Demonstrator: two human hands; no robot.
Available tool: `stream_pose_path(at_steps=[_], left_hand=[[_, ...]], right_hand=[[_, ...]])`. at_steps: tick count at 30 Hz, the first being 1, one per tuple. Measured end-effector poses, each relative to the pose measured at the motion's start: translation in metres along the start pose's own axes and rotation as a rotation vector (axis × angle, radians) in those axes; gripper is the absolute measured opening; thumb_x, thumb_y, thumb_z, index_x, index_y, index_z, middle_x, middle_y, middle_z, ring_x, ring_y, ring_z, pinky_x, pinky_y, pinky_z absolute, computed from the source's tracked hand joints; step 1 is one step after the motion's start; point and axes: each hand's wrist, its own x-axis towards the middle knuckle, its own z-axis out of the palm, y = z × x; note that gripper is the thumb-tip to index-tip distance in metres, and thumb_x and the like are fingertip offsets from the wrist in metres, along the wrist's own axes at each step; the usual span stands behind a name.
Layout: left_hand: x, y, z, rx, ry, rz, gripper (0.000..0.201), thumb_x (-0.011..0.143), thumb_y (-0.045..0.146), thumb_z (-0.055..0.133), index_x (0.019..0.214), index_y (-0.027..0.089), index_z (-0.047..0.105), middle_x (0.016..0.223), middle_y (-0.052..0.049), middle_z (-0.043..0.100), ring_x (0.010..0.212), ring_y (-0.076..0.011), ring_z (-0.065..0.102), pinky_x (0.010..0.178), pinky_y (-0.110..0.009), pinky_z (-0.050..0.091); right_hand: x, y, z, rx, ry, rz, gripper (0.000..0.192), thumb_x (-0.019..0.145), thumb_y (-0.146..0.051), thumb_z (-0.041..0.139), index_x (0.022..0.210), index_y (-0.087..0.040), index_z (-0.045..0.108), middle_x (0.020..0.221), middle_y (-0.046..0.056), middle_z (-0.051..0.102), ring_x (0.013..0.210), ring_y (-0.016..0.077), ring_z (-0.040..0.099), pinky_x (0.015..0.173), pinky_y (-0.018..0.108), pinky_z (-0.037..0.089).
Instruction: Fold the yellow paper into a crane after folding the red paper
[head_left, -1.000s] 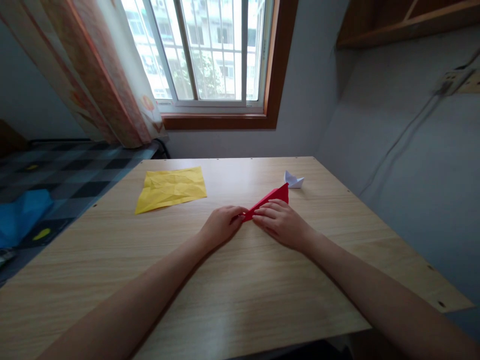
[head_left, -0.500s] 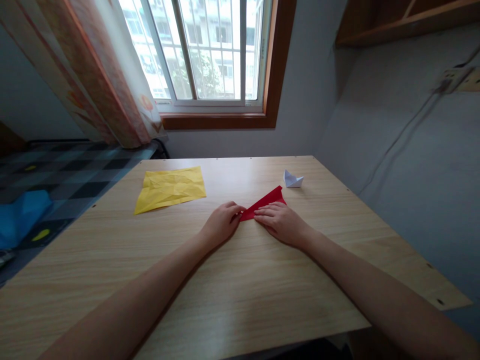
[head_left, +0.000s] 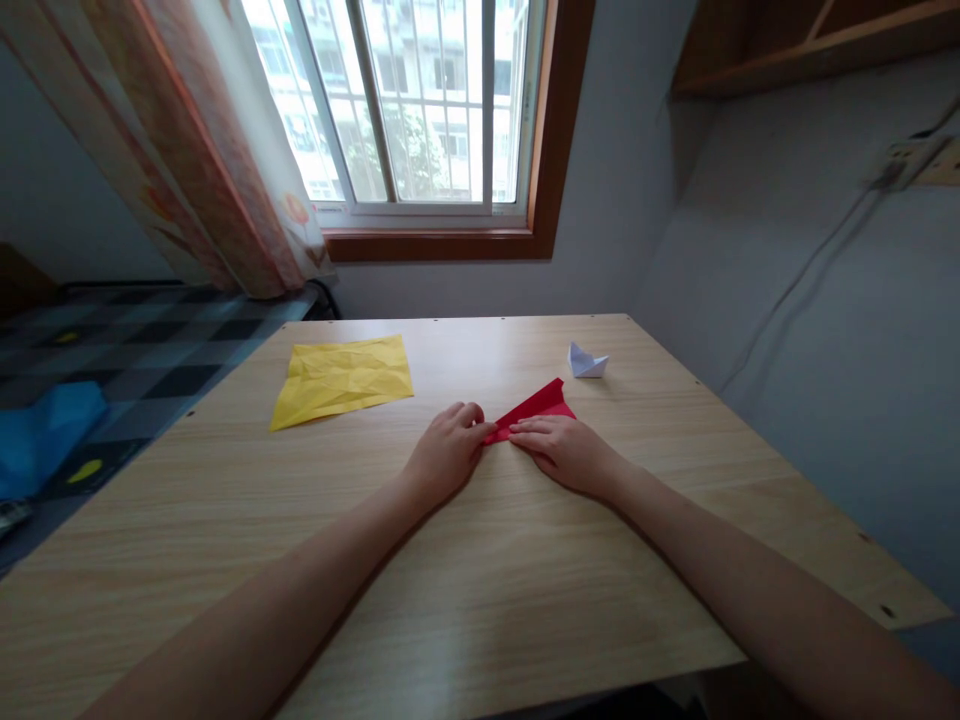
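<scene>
A folded red paper (head_left: 534, 406) lies on the table, narrowing to a point at its left end and wider at the right, with a raised upper flap. My left hand (head_left: 451, 445) has its thumb and fingers closed at the pointed end, pinching it. Across the paper's lower right part my right hand (head_left: 568, 452) lies flat, fingers stretched out and pressing it down; this covers some of the paper. Just beyond the red paper stands a small white paper boat (head_left: 587, 361). To the far left rests a creased yellow paper sheet (head_left: 345, 378).
The wooden table (head_left: 420, 600) reaches back to the wall under a window (head_left: 412, 110). On the left, a blue folded paper (head_left: 45, 435) lies on a checked bedspread (head_left: 165, 330). A cord (head_left: 795, 280) hangs down the right wall below a shelf (head_left: 817, 50).
My left fingers have shifted slightly onto the pointed end of the red paper. More of the paper's inner face shows near my right hand, which stays flat in place.
</scene>
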Motion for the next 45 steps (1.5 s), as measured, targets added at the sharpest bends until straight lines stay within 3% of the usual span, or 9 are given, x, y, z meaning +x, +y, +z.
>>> stream_pose_path(at_steps=[6, 13, 20, 26, 35, 45], left_hand=[[0.0, 0.003, -0.003, 0.109, -0.101, 0.034, 0.02, 0.096, 0.018, 0.054, 0.106, 0.017, 0.071, 0.095, -0.008, 0.065, 0.091, -0.0238, 0.056, 0.085, -0.037, 0.048], [-0.001, -0.002, -0.003, 0.027, -0.079, 0.002, 0.022, 0.096, 0.019, 0.054, 0.106, 0.019, 0.073, 0.096, -0.008, 0.066, 0.093, -0.0227, 0.057, 0.087, -0.037, 0.049], [-0.005, -0.018, 0.005, -0.039, -0.005, -0.054, 0.03, 0.093, 0.018, 0.054, 0.114, 0.026, 0.073, 0.134, -0.009, 0.057, 0.128, -0.0297, 0.045, 0.111, -0.049, 0.039], [-0.006, -0.026, 0.004, -0.176, -0.104, -0.146, 0.031, 0.094, 0.03, 0.053, 0.12, 0.031, 0.071, 0.15, -0.005, 0.044, 0.141, -0.0318, 0.032, 0.116, -0.054, 0.03], [-0.002, -0.033, -0.01, -0.231, -0.358, -0.157, 0.042, 0.097, 0.024, 0.044, 0.134, 0.034, 0.061, 0.157, -0.003, 0.038, 0.146, -0.0283, 0.029, 0.12, -0.048, 0.023], [-0.008, -0.038, -0.004, -0.137, -0.323, -0.057, 0.041, 0.1, 0.032, 0.04, 0.138, 0.034, 0.056, 0.157, -0.003, 0.038, 0.144, -0.0287, 0.031, 0.118, -0.05, 0.028]], right_hand=[[0.0, 0.0, 0.0, 0.014, -0.003, 0.009, 0.033, 0.091, -0.01, 0.052, 0.118, -0.015, 0.07, 0.122, 0.011, 0.071, 0.112, 0.0237, 0.066, 0.1, 0.039, 0.052], [0.001, -0.001, 0.0, 0.081, 0.008, 0.056, 0.029, 0.091, -0.01, 0.05, 0.112, -0.016, 0.069, 0.126, 0.011, 0.068, 0.12, 0.0236, 0.06, 0.104, 0.04, 0.048], [0.0, -0.001, 0.004, 0.099, 0.007, 0.116, 0.026, 0.095, -0.016, 0.048, 0.116, -0.016, 0.064, 0.132, 0.013, 0.063, 0.13, 0.0242, 0.053, 0.11, 0.045, 0.042], [-0.001, 0.003, 0.006, 0.143, -0.002, 0.188, 0.025, 0.095, -0.018, 0.048, 0.114, -0.018, 0.064, 0.137, 0.012, 0.06, 0.132, 0.0257, 0.051, 0.112, 0.051, 0.038], [-0.002, 0.006, 0.006, 0.182, 0.014, 0.186, 0.025, 0.094, -0.017, 0.049, 0.113, -0.018, 0.064, 0.134, 0.012, 0.062, 0.13, 0.0249, 0.053, 0.111, 0.047, 0.04], [0.0, -0.001, 0.0, 0.111, 0.002, 0.138, 0.029, 0.092, -0.014, 0.049, 0.116, -0.018, 0.066, 0.132, 0.012, 0.064, 0.131, 0.0251, 0.053, 0.112, 0.05, 0.039]])
